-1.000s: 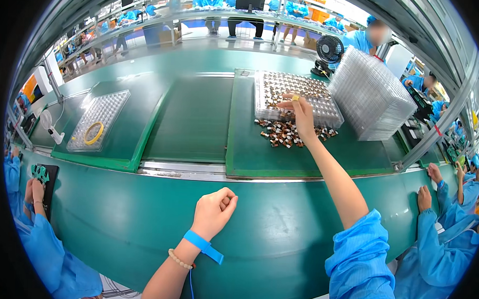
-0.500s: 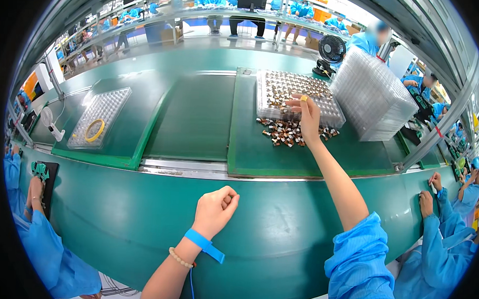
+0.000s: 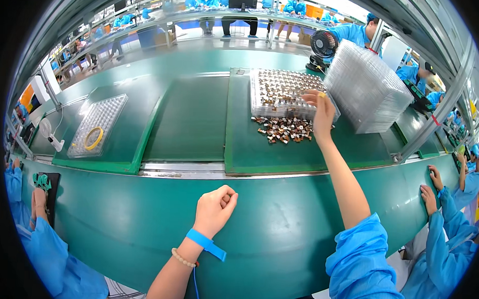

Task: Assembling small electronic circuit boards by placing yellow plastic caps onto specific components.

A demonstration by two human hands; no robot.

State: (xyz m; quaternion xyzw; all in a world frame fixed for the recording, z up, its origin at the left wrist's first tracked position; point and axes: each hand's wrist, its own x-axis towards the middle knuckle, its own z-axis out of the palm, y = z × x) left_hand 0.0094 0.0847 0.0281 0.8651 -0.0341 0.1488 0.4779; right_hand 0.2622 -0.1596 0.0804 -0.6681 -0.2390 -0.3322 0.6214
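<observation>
My left hand (image 3: 214, 209) rests curled on the green bench in front of me, a blue strap and a bead bracelet at its wrist. What its closed fingers hold, if anything, is hidden. Over the right side of a clear plastic tray (image 3: 259, 104) my right hand (image 3: 323, 115) reaches with its fingers stretched leftward, a yellow cover on one fingertip. I make out nothing held in it. Small brown and white parts (image 3: 286, 83) fill much of the tray. A loose pile of similar parts (image 3: 286, 131) lies along its near edge.
A tall stack of clear trays (image 3: 365, 90) stands right of the filled tray, with a black fan (image 3: 324, 44) behind. At left, another clear tray (image 3: 104, 113) carries a yellow tape ring (image 3: 94, 138). Co-workers' hands (image 3: 429, 198) work at right. A metal post (image 3: 436, 119) rises there.
My right hand has shifted right and slightly up relative to the tray, toward its right edge. My left hand stays put. The whole view has turned slightly.
</observation>
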